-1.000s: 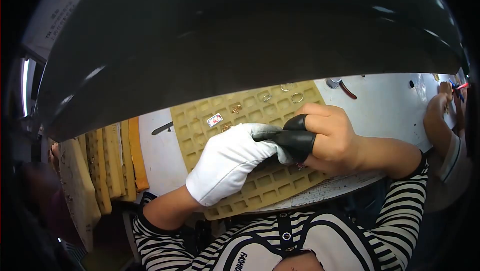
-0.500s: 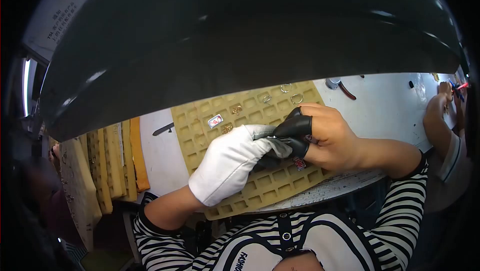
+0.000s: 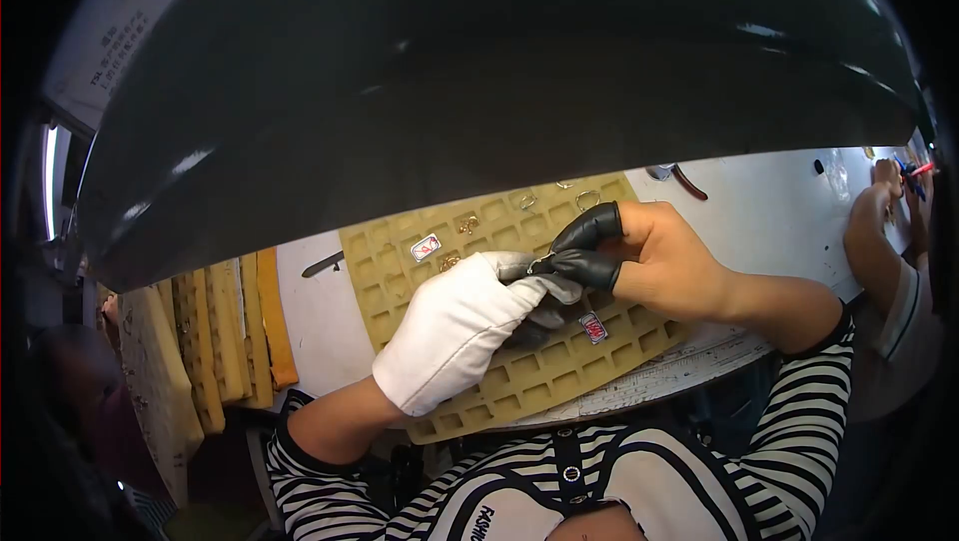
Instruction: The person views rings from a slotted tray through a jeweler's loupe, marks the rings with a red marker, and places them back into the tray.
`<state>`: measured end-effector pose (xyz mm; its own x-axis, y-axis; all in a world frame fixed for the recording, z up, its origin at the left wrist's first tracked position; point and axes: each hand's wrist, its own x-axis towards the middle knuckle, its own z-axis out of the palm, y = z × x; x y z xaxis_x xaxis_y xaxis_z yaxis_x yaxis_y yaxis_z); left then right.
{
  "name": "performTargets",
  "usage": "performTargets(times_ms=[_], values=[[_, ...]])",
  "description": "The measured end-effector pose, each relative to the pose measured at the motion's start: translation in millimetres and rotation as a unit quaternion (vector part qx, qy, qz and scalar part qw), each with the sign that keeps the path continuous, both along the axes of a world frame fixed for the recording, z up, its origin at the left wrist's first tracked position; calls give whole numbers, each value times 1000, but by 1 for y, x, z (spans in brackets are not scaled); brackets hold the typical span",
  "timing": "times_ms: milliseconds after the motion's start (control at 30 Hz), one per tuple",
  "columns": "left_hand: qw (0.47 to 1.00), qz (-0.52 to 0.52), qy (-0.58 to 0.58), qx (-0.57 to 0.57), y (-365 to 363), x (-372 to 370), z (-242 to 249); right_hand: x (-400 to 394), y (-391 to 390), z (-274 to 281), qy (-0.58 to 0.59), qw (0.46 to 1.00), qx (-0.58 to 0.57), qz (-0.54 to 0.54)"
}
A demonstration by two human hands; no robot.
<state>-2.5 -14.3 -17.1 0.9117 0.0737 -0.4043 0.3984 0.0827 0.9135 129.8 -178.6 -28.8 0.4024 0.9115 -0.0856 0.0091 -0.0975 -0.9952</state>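
Observation:
My left hand point(image 3: 455, 326), in a white glove with grey fingertips, is closed over the middle of a yellow tray point(image 3: 519, 389) with square pockets. Black covers sit on the fingertips of my right hand point(image 3: 639, 256), which pinches from the right, its tips meeting the left ones. Between them shows a thin, small shiny piece point(image 3: 544, 259), mostly hidden by the fingers. Just below my right hand lies a red and white tag point(image 3: 592, 328). Another such tag point(image 3: 426, 247) and some gold pieces point(image 3: 468, 225) rest in the tray on the left.
A dark curved lamp hood or visor point(image 3: 499, 71) covers the upper view. Stacked yellow trays point(image 3: 215, 331) stand at left, near a dark blade-like tool point(image 3: 323, 263). Red-handled pliers point(image 3: 689, 182) lie behind the tray. Another person's arm point(image 3: 869, 231) is at far right.
My right hand has lifted slightly and its fingers have shifted on the small piece, which now shows between the fingertips. The tag below is uncovered more.

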Motion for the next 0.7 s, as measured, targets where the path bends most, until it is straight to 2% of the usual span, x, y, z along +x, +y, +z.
performTargets(times_ms=[100,167,233,400,467,567,700], values=[[1000,-4,8,-8,0,1,1,1,0,7,-73,997,-40,2],[996,-43,11,79,0,3,-2,2,1,8,-100,993,-60,3],[996,-39,31,79,-7,5,4,3,1,4,-31,999,-28,17],[995,-42,42,77,-6,8,6,3,-1,4,-47,999,-11,22],[988,-61,58,133,-8,11,7,2,-1,4,-45,999,-11,20],[988,-54,30,140,-10,10,7,1,-2,4,30,1000,2,9],[985,-57,24,161,-10,10,4,-1,-2,0,17,1000,4,-1]])
